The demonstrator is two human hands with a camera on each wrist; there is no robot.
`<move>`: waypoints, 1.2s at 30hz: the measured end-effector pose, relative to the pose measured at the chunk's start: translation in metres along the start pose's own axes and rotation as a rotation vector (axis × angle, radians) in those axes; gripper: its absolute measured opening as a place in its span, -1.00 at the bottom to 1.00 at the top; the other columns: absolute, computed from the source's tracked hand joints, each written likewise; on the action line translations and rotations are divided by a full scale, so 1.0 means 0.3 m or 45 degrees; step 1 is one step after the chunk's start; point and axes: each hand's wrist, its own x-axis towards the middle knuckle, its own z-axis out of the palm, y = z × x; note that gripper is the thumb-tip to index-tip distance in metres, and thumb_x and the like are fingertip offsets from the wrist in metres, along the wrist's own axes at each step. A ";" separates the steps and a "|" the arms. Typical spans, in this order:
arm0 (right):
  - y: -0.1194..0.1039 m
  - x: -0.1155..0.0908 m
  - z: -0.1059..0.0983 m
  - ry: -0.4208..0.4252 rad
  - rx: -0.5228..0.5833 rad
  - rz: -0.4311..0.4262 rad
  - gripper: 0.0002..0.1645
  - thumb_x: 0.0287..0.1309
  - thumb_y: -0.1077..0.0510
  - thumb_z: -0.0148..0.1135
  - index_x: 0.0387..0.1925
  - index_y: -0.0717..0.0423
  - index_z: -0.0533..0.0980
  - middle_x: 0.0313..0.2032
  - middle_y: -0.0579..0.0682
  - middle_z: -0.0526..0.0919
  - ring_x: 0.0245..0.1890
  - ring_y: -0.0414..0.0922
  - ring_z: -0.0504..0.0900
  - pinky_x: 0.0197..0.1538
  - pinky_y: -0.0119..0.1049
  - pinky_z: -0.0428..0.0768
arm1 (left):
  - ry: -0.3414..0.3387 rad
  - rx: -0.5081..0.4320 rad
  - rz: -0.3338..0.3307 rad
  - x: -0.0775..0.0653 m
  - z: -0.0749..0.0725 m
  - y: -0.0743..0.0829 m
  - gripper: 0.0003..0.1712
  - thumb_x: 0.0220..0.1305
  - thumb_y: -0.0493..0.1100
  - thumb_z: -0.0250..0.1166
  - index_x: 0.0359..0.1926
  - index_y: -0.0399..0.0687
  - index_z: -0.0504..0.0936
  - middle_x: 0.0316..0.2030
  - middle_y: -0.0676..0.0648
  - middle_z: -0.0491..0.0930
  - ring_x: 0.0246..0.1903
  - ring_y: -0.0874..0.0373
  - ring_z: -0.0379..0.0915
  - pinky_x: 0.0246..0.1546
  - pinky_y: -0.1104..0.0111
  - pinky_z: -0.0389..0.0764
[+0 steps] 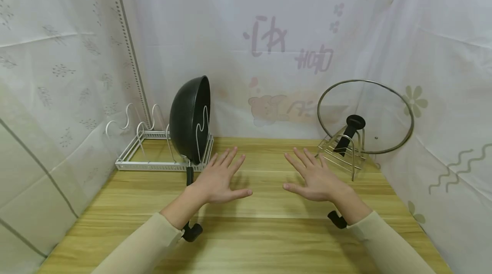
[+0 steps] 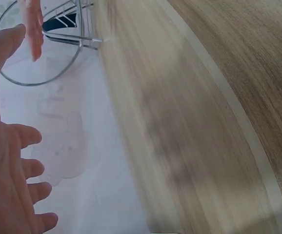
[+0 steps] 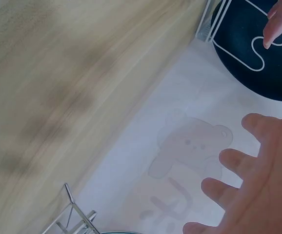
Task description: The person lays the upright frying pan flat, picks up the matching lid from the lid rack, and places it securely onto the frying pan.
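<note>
Black pan (image 1: 182,116): here it is on the left of the desk (image 1: 253,240), dark, deep and rounded, standing on edge with its hollow side facing right.
White rack (image 1: 146,166): this carries the pan at its right end, one wavy wire loop crossing the pan's dark inside, more loops rising to the left.
Pan handle (image 1: 189,175): black too, dropping from the lower rim towards the viewer, then lost behind the left wrist.
Glass lid (image 1: 380,116): over to the right, clear and round, ringed in metal, standing tilted at the wire rack (image 1: 352,158); its black knob (image 1: 355,122) shows boldly against the pale cloth (image 1: 230,17).
Left hand (image 1: 219,180): back up, fingers spread well apart above the desk, just beside the pan's lower edge.
Right hand (image 1: 315,180): a near mirror of it, fingers fanned apart, near the wire rack, with a gap between the two thumbs.
Lid's seat: wires and black knob overlap, so which slot takes the rim, I cannot tell.
Wrist pieces: one black curved bit (image 1: 192,232) by the left wrist, another (image 1: 337,219) by the right, both partly covered; what they are is unclear.
Picture edges: the right wrist view crops the pan at its top corner, and the left wrist view has fingers covering part of the lid.
</note>
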 end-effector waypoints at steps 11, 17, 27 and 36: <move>0.007 0.003 0.019 0.172 -0.018 -0.083 0.03 0.43 -0.39 0.30 0.70 -0.01 0.26 0.50 0.23 0.47 0.41 0.30 0.58 0.41 0.40 0.52 | 0.145 -0.069 0.035 -0.010 -0.002 0.000 0.12 0.41 0.52 0.25 0.76 0.08 0.19 0.69 -0.27 0.19 0.55 -0.34 0.36 0.48 -0.30 0.44; -0.001 -0.009 0.033 0.283 0.102 -0.069 -0.19 0.43 -0.19 0.39 0.52 0.09 0.44 0.33 0.11 0.62 0.22 0.12 0.73 0.17 0.18 0.72 | 0.274 -0.156 0.024 -0.027 -0.014 0.007 -0.05 0.41 0.38 0.34 0.63 0.01 0.41 0.52 -0.19 0.47 0.39 -0.20 0.56 0.30 -0.12 0.66; -0.023 -0.025 0.058 0.394 0.372 -0.064 -0.42 0.45 -0.05 0.41 0.38 0.03 0.54 0.19 0.02 0.66 0.10 0.00 0.74 0.10 0.11 0.75 | 0.428 -0.298 -0.024 -0.084 -0.045 0.026 -0.35 0.40 0.25 0.41 0.33 0.00 0.64 0.20 -0.04 0.67 0.03 -0.02 0.72 -0.13 0.08 0.76; -0.049 -0.026 0.071 0.427 0.581 -0.105 -0.56 0.48 0.05 0.39 0.28 0.09 0.59 0.15 0.06 0.71 0.05 0.04 0.77 0.14 0.08 0.77 | 0.510 -0.529 -0.021 -0.154 -0.082 0.022 -0.52 0.42 0.04 0.48 0.25 -0.03 0.67 0.11 0.00 0.70 0.05 0.04 0.70 -0.05 0.17 0.75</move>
